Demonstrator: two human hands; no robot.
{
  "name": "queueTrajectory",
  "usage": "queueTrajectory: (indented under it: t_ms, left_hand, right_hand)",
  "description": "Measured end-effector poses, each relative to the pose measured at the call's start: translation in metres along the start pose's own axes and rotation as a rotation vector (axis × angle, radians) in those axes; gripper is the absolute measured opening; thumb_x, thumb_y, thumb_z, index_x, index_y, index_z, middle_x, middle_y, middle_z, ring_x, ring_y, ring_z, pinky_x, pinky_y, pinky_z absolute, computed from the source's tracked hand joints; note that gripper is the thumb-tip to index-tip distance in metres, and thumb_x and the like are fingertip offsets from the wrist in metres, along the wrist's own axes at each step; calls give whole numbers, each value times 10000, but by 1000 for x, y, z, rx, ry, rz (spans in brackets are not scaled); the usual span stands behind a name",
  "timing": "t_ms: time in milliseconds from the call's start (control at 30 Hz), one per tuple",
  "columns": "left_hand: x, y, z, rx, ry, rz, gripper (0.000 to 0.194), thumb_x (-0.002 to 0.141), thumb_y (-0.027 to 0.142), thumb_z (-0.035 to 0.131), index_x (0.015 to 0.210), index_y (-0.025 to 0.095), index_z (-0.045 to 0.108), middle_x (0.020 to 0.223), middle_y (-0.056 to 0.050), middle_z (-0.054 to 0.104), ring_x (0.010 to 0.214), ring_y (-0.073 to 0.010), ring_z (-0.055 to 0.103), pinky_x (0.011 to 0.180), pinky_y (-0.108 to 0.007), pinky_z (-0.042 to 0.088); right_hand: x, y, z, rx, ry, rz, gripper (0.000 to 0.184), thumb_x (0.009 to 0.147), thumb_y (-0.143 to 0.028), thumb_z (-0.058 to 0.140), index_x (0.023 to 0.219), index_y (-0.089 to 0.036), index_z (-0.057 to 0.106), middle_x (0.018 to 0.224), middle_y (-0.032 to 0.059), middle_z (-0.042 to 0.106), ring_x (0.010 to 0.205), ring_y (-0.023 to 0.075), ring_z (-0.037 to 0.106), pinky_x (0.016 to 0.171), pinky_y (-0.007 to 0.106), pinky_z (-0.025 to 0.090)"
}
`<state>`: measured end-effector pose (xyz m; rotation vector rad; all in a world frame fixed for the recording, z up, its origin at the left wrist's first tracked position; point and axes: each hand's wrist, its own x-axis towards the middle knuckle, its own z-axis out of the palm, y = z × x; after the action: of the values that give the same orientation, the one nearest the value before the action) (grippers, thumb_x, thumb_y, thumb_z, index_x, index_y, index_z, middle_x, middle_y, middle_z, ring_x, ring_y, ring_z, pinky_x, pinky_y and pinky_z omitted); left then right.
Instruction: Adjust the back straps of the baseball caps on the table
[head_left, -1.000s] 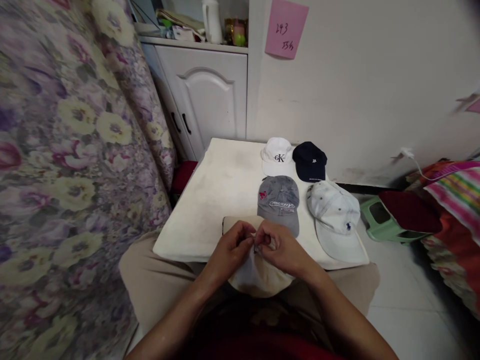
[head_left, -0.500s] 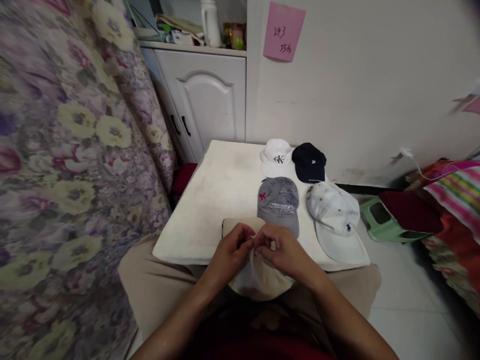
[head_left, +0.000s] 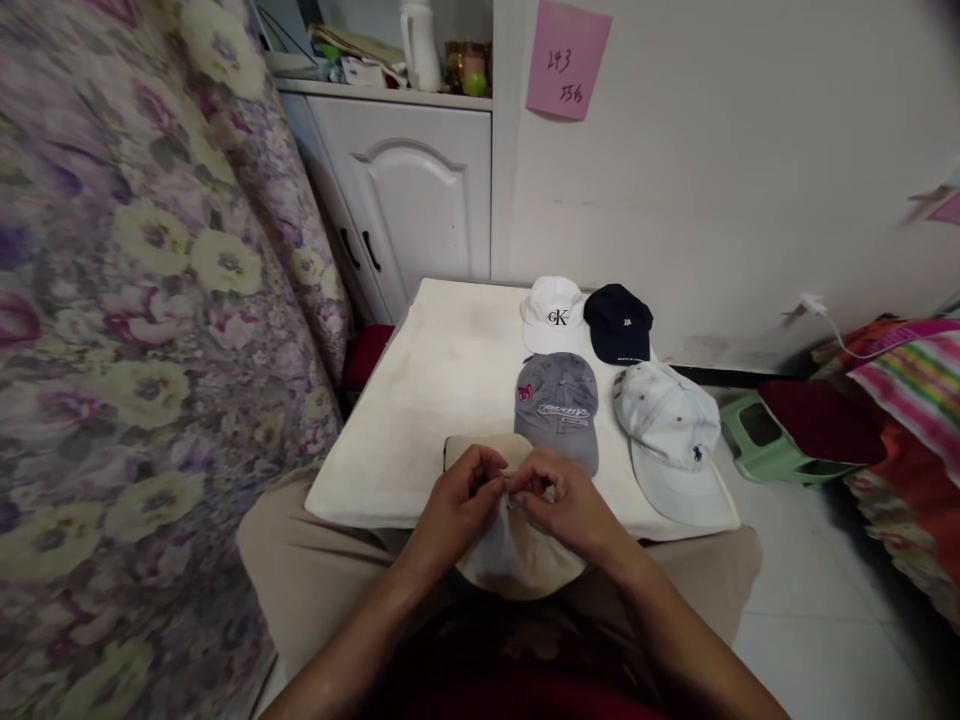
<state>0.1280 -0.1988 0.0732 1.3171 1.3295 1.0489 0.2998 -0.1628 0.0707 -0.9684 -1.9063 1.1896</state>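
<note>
I can't tell which part of the beige cap (head_left: 517,565) the fingers (head_left: 489,492) pinch, and my feed crops the jug (head_left: 424,55) above.

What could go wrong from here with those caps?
1. The beige cap overhangs the table's near edge; it might slip lapward if the left hand and right hand loosen.
2. The right hand is close to the grey cap and could nudge it.
3. The pale cap's brim reaches the near right corner; a bump might push it off.

The beige cap (head_left: 517,565) is matt cloth, the note (head_left: 570,62) paper.
</note>
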Motion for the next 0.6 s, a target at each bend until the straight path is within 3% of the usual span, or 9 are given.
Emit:
queueTrajectory:
  t_ms: [167,300,467,600]
  left_hand:
    - [-2,-1,0,-11,-24,38,106,868,277,573,923,187,561,809,18,540,772,-153,519,701,-258,405]
    - [-5,3,-2,8,-53,56,106,887,281,548,929,185,563,840,8,559,804,-160,529,719,-258,414]
    - [-4,11,-11,39,-102,53,144,915,317,524,972,189,557,830,15,552,760,-152,516,669,-251,402]
    - [-5,19,-19,159,-145,133,180,948,339,485,1005,192,573,890,-4,598,822,-169,550,725,-271,428]
  right_hand:
    - [-1,3,1,124,-16,37,131,729,-70,622,791,-185,622,797,-16,567,620,100,495,560,227,377]
    - [-1,0,-4,141,-91,112,180,761,-112,644,915,-202,621,623,-62,501,557,101,457,519,220,337]
    - [1,-10,-11,191,-184,193,235,752,-134,684,967,-209,626,578,-74,495,511,92,431,475,209,296]
    - [1,-14,-6,265,-110,203,208,744,-158,709,929,-199,624,549,-82,468,478,78,400,456,201,279]
